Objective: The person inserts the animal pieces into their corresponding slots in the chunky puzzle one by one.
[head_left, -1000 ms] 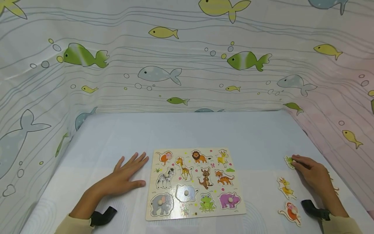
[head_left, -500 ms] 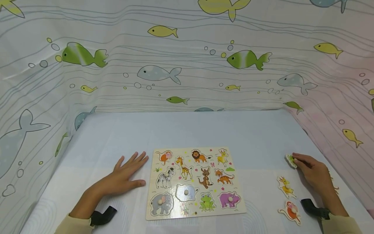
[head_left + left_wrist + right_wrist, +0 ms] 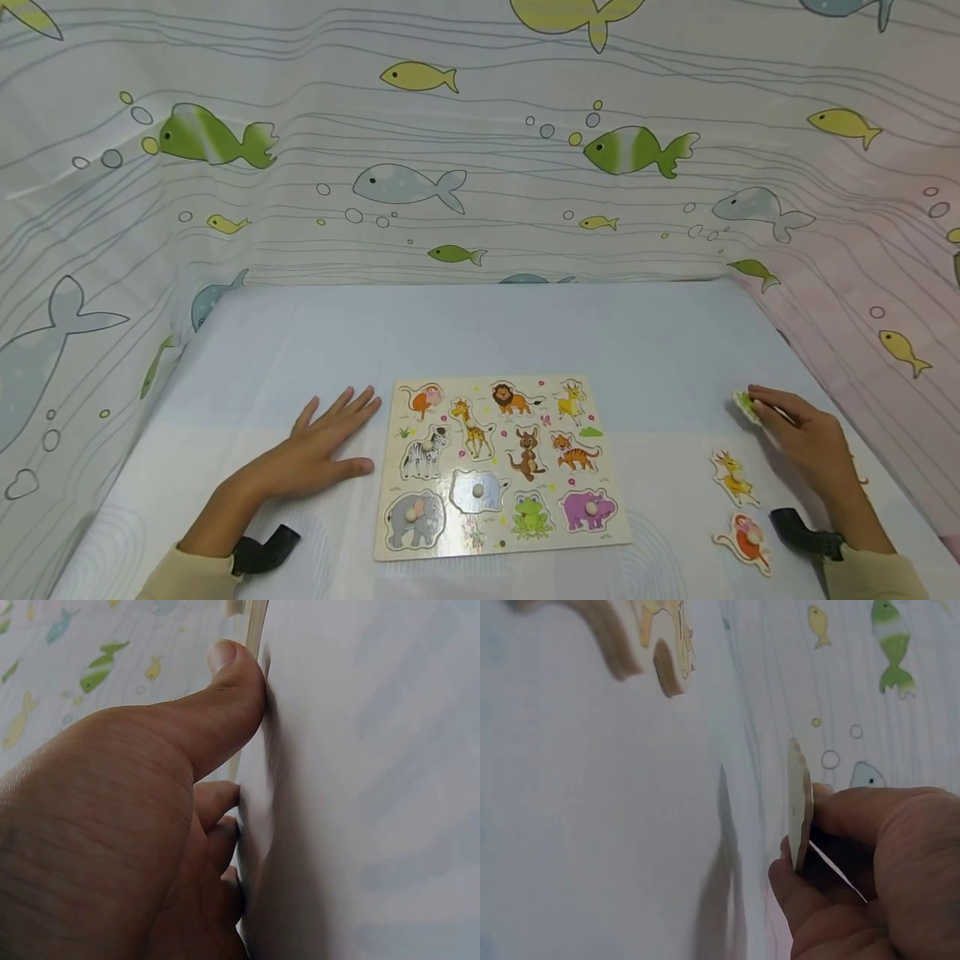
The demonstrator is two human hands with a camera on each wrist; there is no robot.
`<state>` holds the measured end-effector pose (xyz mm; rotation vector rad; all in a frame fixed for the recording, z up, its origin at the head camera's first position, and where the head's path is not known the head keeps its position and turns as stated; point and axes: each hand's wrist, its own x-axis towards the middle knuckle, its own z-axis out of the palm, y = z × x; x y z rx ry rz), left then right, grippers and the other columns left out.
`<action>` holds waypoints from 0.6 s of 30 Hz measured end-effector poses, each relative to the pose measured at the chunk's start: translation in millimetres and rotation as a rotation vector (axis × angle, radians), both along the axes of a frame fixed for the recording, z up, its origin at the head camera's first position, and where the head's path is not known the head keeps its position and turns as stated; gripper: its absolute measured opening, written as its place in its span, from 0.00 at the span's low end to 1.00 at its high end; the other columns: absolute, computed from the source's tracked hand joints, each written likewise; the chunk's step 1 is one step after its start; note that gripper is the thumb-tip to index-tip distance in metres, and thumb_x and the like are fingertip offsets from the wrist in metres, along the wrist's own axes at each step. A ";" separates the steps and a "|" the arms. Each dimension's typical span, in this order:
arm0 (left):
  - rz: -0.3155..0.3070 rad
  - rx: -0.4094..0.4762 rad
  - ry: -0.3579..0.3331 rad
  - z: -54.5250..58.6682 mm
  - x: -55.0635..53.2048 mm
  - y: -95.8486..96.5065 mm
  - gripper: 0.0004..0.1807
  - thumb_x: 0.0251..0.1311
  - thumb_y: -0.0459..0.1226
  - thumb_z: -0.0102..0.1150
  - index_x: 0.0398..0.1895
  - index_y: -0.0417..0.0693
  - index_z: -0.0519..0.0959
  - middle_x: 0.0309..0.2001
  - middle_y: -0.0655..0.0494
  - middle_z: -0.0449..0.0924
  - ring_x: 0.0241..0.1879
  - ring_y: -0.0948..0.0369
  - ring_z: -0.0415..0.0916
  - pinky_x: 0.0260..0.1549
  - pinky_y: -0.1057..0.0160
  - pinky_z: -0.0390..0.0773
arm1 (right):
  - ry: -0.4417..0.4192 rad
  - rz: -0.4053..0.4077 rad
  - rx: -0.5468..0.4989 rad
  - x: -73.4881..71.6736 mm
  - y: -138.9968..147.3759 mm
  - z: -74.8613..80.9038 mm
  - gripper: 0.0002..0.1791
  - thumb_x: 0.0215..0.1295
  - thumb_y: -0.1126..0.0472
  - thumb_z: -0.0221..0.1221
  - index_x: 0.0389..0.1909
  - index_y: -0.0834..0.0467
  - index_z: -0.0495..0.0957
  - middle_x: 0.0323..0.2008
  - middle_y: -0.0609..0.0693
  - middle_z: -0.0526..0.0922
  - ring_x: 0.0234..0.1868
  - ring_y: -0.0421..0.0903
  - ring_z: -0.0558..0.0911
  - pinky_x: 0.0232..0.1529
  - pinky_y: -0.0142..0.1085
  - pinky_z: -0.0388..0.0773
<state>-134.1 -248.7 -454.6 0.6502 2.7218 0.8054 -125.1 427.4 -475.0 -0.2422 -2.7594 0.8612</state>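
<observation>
A small green puzzle piece (image 3: 746, 407) is pinched between the thumb and fingers of a person's right hand (image 3: 806, 442), at the right of the bench (image 3: 480, 325). Its long axis slants from upper left to lower right in the head view; the right wrist view shows it edge-on, pale back towards the bench and apart from it. Nearer the person lie an antelope piece (image 3: 735, 479) and a monkey piece (image 3: 750, 540). Mid-bench, a wooden animal board (image 3: 457, 546) holds knobbed elephant (image 3: 415, 521), zebra (image 3: 425, 452) and hippo (image 3: 588, 510) pieces. The left hand (image 3: 322, 454) lies palm down, fingers spread wide, holding nothing, just beside the board. A pale cloth covers the bench; behind hangs a fish-patterned curtain (image 3: 487, 125).
</observation>
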 end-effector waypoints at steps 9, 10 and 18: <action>-0.005 0.003 -0.004 -1.0 0.2 -0.7 0.48 0.60 0.59 0.62 0.79 0.52 0.56 0.80 0.46 0.50 0.79 0.39 0.38 0.72 0.32 0.27 | 0.148 0.171 -0.118 -1.1 -19.7 19.6 0.19 0.71 0.60 0.60 0.61 0.58 0.79 0.56 0.30 0.81 0.53 0.13 0.72 0.48 0.08 0.69; -0.005 0.004 -0.005 -1.0 0.3 -0.7 0.48 0.60 0.59 0.62 0.79 0.52 0.56 0.80 0.46 0.50 0.79 0.39 0.38 0.72 0.32 0.27 | 0.168 0.205 -0.135 -1.1 -23.0 22.5 0.18 0.71 0.63 0.60 0.60 0.59 0.80 0.56 0.32 0.82 0.54 0.15 0.74 0.48 0.10 0.70; 0.001 0.003 0.002 -0.8 -0.7 -0.6 0.48 0.59 0.60 0.62 0.79 0.53 0.57 0.80 0.45 0.50 0.79 0.39 0.39 0.72 0.31 0.27 | 0.301 0.465 -0.186 -2.5 -46.2 45.8 0.20 0.59 0.83 0.59 0.53 0.70 0.81 0.56 0.42 0.84 0.60 0.29 0.79 0.52 0.18 0.76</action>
